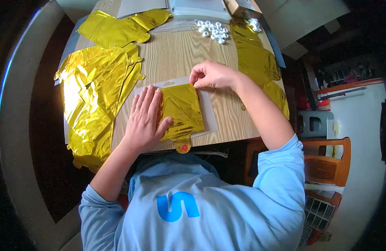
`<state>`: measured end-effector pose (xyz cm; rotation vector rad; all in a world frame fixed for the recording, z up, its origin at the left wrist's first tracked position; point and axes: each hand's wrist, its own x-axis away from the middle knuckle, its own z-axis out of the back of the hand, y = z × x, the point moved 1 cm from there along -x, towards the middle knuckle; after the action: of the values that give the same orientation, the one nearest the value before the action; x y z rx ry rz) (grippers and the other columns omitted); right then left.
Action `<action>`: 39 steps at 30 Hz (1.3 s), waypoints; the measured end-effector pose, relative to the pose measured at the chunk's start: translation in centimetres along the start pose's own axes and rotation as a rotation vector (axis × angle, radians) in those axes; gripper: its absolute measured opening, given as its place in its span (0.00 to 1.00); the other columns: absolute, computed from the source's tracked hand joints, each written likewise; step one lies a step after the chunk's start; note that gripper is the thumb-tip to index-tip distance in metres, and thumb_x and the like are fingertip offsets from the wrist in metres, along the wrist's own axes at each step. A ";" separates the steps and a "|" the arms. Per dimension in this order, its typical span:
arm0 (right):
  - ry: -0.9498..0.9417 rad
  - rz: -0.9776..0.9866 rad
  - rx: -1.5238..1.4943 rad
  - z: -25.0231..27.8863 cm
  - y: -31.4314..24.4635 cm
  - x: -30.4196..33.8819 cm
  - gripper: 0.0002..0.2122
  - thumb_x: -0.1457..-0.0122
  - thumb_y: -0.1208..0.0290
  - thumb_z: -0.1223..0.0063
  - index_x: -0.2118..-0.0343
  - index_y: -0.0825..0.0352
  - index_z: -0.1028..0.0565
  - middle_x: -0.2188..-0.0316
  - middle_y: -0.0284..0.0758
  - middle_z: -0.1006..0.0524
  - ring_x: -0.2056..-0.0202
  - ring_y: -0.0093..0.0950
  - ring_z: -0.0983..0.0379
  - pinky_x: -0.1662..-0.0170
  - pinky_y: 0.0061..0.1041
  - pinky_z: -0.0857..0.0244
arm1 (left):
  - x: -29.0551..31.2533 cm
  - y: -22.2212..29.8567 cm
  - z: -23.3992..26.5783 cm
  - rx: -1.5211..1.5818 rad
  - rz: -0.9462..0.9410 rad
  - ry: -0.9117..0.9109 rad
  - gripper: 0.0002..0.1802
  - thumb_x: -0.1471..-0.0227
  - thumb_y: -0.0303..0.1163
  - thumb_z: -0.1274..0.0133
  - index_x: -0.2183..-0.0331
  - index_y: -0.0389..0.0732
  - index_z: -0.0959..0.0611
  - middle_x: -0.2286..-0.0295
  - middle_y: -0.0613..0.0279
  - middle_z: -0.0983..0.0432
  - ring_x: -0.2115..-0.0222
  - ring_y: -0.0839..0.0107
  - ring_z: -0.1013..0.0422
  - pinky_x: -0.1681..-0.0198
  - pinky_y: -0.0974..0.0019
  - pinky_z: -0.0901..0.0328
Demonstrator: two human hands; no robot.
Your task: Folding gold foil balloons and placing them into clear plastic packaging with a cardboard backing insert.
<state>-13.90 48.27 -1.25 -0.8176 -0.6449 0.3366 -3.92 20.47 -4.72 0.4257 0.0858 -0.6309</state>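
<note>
Gold foil [184, 108] is lying folded, 1 tab [183, 144] still protruding; your flat left hand [145, 119] is pressing it, your right hand [214, 76] pinching its corner.

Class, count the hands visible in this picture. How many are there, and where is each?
2. The left hand lies flat across the left side of the gold foil; the right hand is at the foil's upper right corner. No other hands show.

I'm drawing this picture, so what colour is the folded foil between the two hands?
The folded foil is shiny gold-yellow, best seen in the head view.
</note>
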 end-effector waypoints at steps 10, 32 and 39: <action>-0.196 -0.215 -0.269 1.3 -0.7 0.3 0.07 0.44 0.76 0.41 0.64 0.70 0.22 0.78 0.29 0.23 0.82 0.16 0.33 0.78 0.17 0.40 | -0.2 0.1 0.2 0.026 0.013 -0.010 0.44 0.41 0.54 0.51 0.36 0.33 0.42 0.35 0.39 0.49 0.33 0.46 0.54 0.31 0.46 0.60; 0.032 -0.363 -0.223 -1.1 -2.7 1.7 0.14 0.34 0.63 0.47 0.69 0.71 0.21 0.82 0.32 0.22 0.89 0.13 0.39 0.85 0.14 0.47 | -0.1 -0.1 0.0 0.010 0.011 -0.017 0.41 0.39 0.53 0.54 0.36 0.34 0.39 0.35 0.39 0.49 0.32 0.47 0.55 0.30 0.48 0.62; 0.058 -0.352 -0.360 -3.1 -1.4 2.9 0.13 0.34 0.65 0.47 0.71 0.69 0.22 0.82 0.33 0.22 0.89 0.12 0.40 0.85 0.13 0.47 | 0.0 -0.2 -0.1 0.013 0.011 0.002 0.41 0.39 0.55 0.56 0.38 0.33 0.37 0.36 0.39 0.47 0.33 0.47 0.54 0.31 0.46 0.61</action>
<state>-9.62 47.10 -0.65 -1.0313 -0.7923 -0.1280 -4.05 20.35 -4.87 0.4387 0.0814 -0.6203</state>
